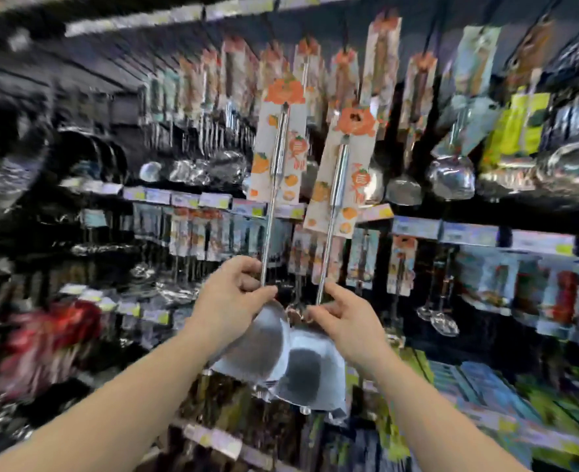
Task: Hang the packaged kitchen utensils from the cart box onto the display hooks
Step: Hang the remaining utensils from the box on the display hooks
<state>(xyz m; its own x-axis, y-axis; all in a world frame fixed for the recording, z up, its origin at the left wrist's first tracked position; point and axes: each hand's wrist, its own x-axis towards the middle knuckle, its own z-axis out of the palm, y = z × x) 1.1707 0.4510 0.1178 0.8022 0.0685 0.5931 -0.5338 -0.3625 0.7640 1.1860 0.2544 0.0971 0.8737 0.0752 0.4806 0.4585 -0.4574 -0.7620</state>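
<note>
Two bare forearms reach up from the lower corners of the frame. At centre left, the left hand (233, 294) pinches the thin shaft of a polished steel ladle with a round bowl and a white card sleeve printed with orange fruit (274, 185), fingers and thumb curled round the rod just above the bowl. Just right of it, the right hand (346, 321) grips the shaft of a second steel ladle in the same orange-printed card sleeve (335, 206), thumb and forefinger closed on the rod. Both ladles stand nearly upright in the middle of the frame, bowls down and overlapping, smooth and mirror-bright; the right one tilts slightly rightward. Each card top carries an orange flower shape; the red characters on the cards are too blurred to read.

Behind them, in the upper half, rows of hanging carded utensils (342, 73) crowd the dark display wall (110, 56), right behind the raised card tops. Pale price labels with yellow patches (213, 201) line the shelf edges, unreadable. Hanging steel ladles and skimmers (451, 178) gleam at upper right
</note>
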